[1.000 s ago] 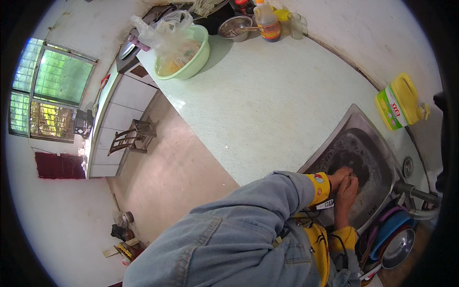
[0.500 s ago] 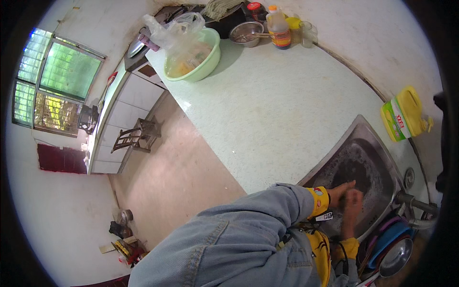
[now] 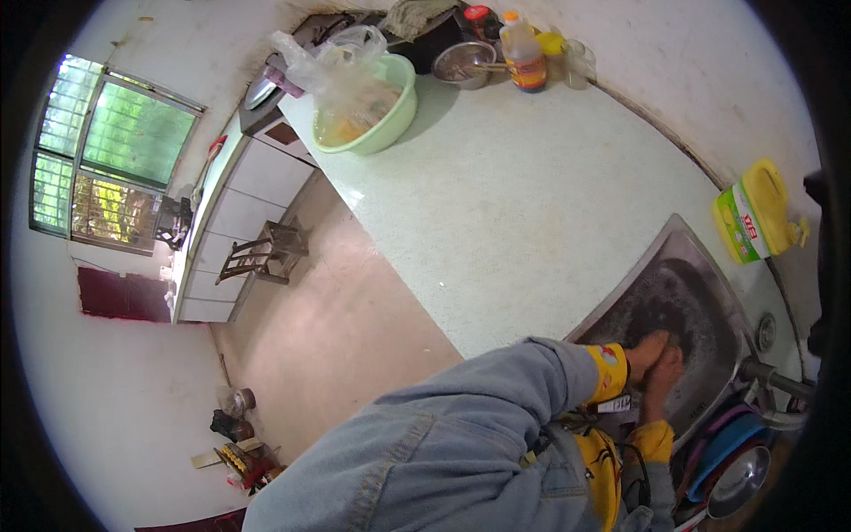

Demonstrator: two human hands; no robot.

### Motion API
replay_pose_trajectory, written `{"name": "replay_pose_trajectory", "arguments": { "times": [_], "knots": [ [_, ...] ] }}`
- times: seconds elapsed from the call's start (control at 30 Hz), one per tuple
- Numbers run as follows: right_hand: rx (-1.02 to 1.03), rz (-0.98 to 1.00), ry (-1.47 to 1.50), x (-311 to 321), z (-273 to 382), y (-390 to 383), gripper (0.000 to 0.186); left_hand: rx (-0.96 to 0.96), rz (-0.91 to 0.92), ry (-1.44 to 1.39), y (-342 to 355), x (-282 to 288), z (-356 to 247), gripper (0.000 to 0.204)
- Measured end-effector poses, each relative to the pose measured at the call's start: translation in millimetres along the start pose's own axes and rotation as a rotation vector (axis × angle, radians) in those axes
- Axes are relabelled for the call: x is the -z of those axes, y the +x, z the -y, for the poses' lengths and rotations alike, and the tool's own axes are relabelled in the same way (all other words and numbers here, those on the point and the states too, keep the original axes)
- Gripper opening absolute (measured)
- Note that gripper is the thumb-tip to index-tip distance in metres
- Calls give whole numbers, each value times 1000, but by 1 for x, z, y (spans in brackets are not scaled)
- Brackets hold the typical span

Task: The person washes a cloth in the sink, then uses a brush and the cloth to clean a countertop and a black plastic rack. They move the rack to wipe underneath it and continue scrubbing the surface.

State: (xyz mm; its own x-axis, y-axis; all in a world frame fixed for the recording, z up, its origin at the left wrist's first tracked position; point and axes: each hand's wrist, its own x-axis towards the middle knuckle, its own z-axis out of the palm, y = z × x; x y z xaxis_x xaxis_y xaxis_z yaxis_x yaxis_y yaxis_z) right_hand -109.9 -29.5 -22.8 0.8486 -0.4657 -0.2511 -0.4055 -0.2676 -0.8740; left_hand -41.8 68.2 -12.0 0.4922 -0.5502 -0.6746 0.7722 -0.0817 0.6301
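Both my hands meet low over the metal sink, at the dark, sudsy water in it. My left hand, with a yellow cuff and denim sleeve behind it, has its fingers bent and pressed against the other hand. Just beside and below it, my right hand is also closed, fingers curled in. Whatever might be between them is hidden by the fingers. A dark patch shows in the water just beyond the fingertips; I cannot tell what it is.
A yellow oil jug stands by the wall behind the sink. The tap reaches in from the right, above stacked basins and a metal ladle. Farther off are a green basin holding plastic bags, a steel bowl and a sauce bottle.
My hands have drawn closer together and slightly farther into the sink. The left fingers, stretched across the right hand before, are now bent beside it. The whole view has shifted slightly.
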Motion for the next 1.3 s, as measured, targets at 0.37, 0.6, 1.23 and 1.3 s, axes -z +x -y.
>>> {"name": "replay_pose_trajectory", "arguments": {
  "times": [0.37,0.6,1.23,1.3],
  "knots": [
    [-44,-36,352,43,21,0,31,315,94,-446,-9,14,-5,63],
    [145,74,-233,5,25,7,25,145,177,-373,18,2,33,73],
    [-298,119,660,60,-33,24,53,-446,113,304,-11,14,-17,37],
    [-245,385,879,72,7,5,51,-537,97,696,-18,26,-29,57]
  ]
}}
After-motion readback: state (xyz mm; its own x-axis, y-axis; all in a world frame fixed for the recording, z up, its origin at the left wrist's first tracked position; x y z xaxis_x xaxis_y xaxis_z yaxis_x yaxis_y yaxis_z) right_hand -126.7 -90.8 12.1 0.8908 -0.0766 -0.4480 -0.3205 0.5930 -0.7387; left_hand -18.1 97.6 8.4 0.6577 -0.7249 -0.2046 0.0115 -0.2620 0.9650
